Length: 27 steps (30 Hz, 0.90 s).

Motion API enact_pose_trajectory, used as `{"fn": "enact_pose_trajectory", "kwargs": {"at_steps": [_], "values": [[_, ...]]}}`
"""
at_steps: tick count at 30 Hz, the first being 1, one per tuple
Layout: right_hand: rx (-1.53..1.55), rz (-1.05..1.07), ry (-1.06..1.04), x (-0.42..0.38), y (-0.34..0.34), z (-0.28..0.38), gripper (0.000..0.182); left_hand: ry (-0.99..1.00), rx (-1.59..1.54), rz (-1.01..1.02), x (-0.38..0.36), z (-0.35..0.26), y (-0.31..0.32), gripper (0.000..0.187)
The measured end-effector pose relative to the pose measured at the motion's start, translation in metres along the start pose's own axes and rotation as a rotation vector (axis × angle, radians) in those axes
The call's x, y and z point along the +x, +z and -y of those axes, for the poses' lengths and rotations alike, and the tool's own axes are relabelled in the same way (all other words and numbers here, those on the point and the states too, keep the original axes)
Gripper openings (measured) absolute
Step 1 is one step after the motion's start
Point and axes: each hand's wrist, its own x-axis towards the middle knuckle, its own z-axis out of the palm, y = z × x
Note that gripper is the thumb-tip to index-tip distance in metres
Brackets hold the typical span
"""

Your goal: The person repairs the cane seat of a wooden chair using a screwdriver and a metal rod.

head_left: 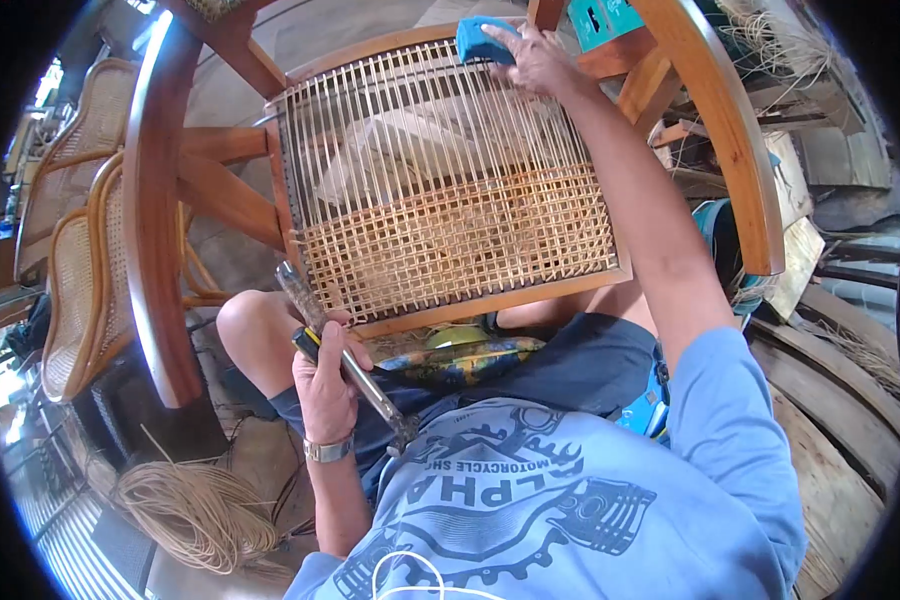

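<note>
A wooden chair frame holds a cane seat (460, 235) in front of me, densely woven in its near half, with only lengthwise strands in the far half. My right hand (542, 62) reaches to the far rail and grips a blue block-like pad (482, 40) against the strand ends. Below the seat's near left corner, my left hand (328, 378) is closed around a metal-shafted hammer (372, 392), slanted with its dark head toward my shirt. A black-and-yellow tool handle (308, 343) sticks out of the same fist.
Curved wooden arms (160, 210) flank the seat. Cane-backed chairs (80, 290) stand at the left, above a coil of cane (198, 512). Curved wooden pieces (830, 400) and loose strands lie at the right. A teal box (605, 22) sits beyond the far right corner.
</note>
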Motion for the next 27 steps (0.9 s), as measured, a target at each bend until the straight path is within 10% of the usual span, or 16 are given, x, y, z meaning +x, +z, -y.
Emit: {"fn": "enact_pose_trajectory", "kwargs": {"at_steps": [3, 15, 27], "values": [[-0.007, -0.221, -0.129, 0.005, 0.031, -0.013, 0.068, -0.003, -0.019, 0.035, 0.002, 0.005, -0.007, 0.028], [0.615, 0.157, 0.082, -0.333, -0.082, 0.159, 0.062, 0.041, 0.074, 0.205, 0.029, 0.005, -0.008, 0.028], [0.334, -0.123, 0.311, -0.326, -0.096, 0.023, 0.043, 0.045, 0.058, 0.211, 0.008, 0.014, -0.011, 0.026]]}}
